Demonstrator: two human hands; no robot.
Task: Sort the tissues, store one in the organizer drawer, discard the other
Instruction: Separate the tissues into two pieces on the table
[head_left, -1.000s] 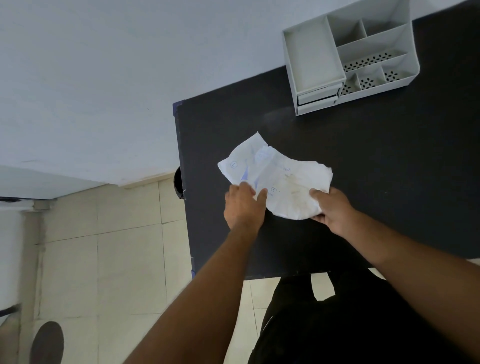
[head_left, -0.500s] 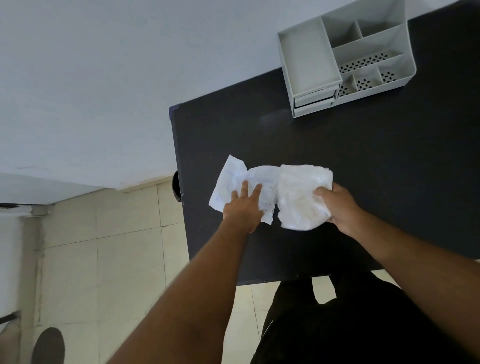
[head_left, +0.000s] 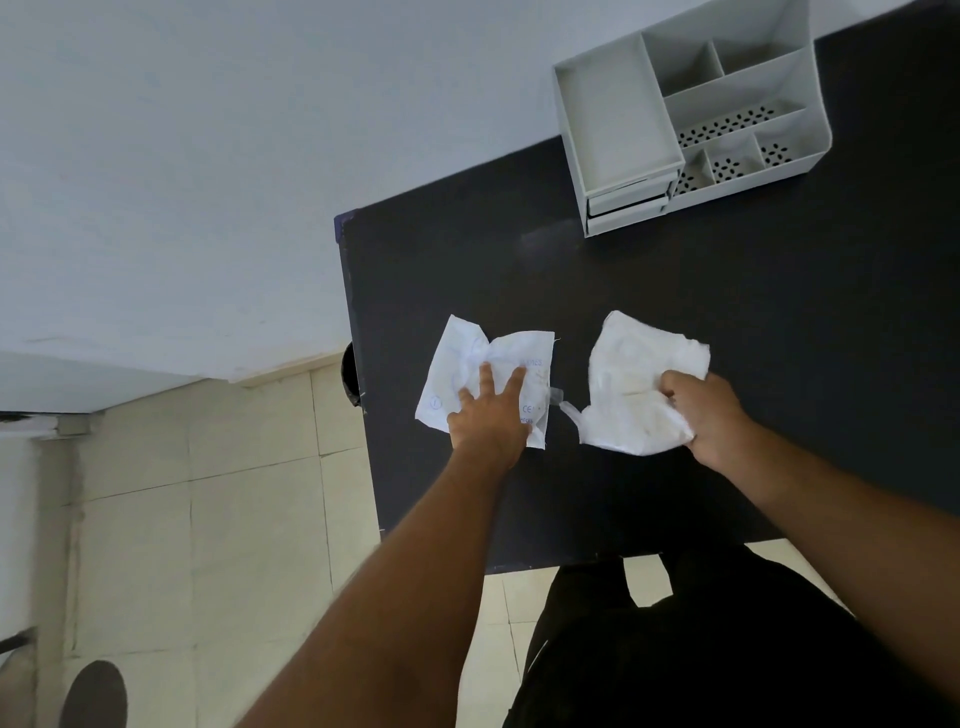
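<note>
Two white tissues lie apart on the black table (head_left: 779, 322). The left tissue (head_left: 467, 358), with faint blue print, lies flat near the table's left edge. My left hand (head_left: 491, 413) presses on it with straight, spread fingers. The right tissue (head_left: 631, 384) is crumpled and plain, with a faint yellowish stain. My right hand (head_left: 704, 410) grips its right edge with curled fingers. The grey organizer (head_left: 691, 119) stands at the table's far side, its two small drawers (head_left: 626, 205) facing me and closed.
The table's left edge (head_left: 358, 415) drops to a cream tiled floor (head_left: 208, 519). A dark round thing (head_left: 93, 696) stands on the floor at the lower left. A white wall rises behind the table. My dark-clothed legs are under the near edge.
The two tissues, overlapping a second ago, have been pulled apart. My left hand slid one leftward and flat; my right hand drew the crumpled one to the right.
</note>
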